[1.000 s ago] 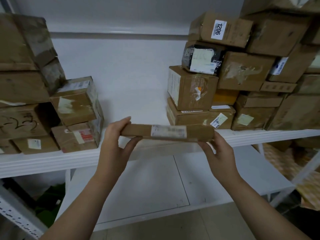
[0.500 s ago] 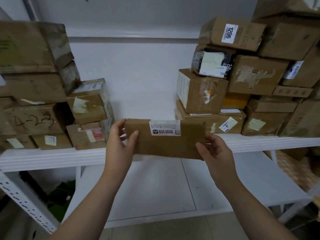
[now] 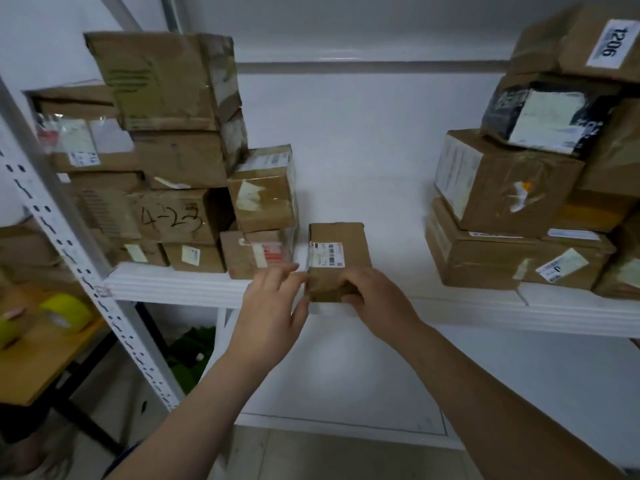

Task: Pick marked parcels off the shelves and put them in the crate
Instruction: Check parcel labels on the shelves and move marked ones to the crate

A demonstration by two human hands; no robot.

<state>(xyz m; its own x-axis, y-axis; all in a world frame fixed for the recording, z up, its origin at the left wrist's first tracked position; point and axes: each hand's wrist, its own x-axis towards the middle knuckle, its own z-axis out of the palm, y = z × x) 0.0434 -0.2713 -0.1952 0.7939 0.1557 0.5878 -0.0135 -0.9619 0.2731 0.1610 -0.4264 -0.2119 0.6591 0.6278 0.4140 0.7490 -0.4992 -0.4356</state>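
Note:
A flat brown parcel [image 3: 341, 249] with a white barcode label lies lengthwise on the white shelf [image 3: 173, 284], its near end over the front edge. My right hand [image 3: 375, 294] grips that near end, fingers curled around it. My left hand [image 3: 272, 301] is beside the parcel's left corner with its fingers spread, fingertips touching or nearly touching the box. No crate is in view.
Stacked cardboard boxes [image 3: 180, 168] fill the shelf's left side, one marked "4-23". Another stack [image 3: 526, 209] fills the right, with a box labelled 1206 [image 3: 602, 39] on top. A perforated white upright [image 3: 86, 271] stands at left, with yellow tape rolls [image 3: 65, 311] on a wooden table beyond.
The parcel, held up crosswise in both hands before, now rests lengthwise on the shelf between the stacks. My left hand has loosened from it. The view has shifted left.

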